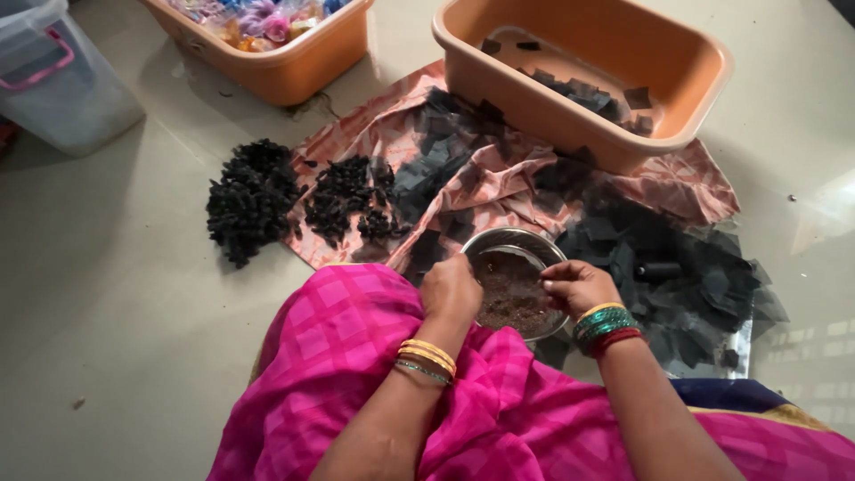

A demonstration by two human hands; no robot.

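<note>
On the floor, just ahead of the person's pink-draped lap, sits a steel bowl (515,283) of brown grainy stuff. Left hand (451,287) curled at the bowl's near-left rim, fingers tucked under; cannot tell what it pinches. Right hand (577,285) at the right rim, fingers drawn narrow, contents hidden. Black fabric squares (686,267) heaped right of the bowl on a peach cloth (508,174). Black rolled bundles (252,200) piled left. Orange tub (583,76) beyond, holding more squares.
</note>
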